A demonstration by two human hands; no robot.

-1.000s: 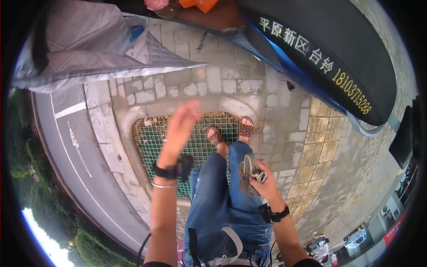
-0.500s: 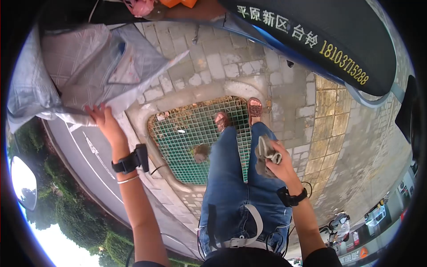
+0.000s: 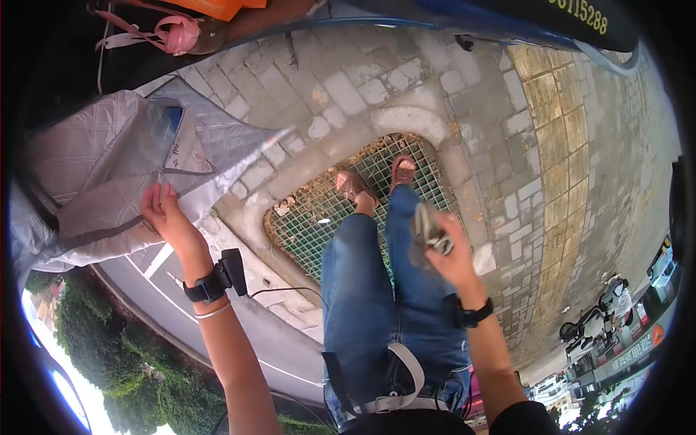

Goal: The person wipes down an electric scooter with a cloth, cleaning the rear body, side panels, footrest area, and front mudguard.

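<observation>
My left hand (image 3: 165, 210) is at the near edge of a grey quilted cover (image 3: 109, 203), fingers bent over its inner side; whether it grips the fabric is hard to tell. A patterned pocket with something blue (image 3: 174, 118) in it shows on the cover's inside. On the right, my right hand (image 3: 455, 250) is closed round a bunched grey-green cloth (image 3: 424, 235), held above my right thigh. The cloth is slightly blurred.
My sandalled feet stand on a green grate (image 3: 312, 243) framed by a stone kerb. A scooter seat (image 3: 580, 14) crosses the top right; a pink item (image 3: 177, 35) and an orange one (image 3: 217, 7) lie top left. The road (image 3: 261, 333) runs lower left.
My left hand has gone from above the grate to the cover on the left. The view has shifted, and the scooter seat has slid up toward the top edge. The cloth stays in my right hand.
</observation>
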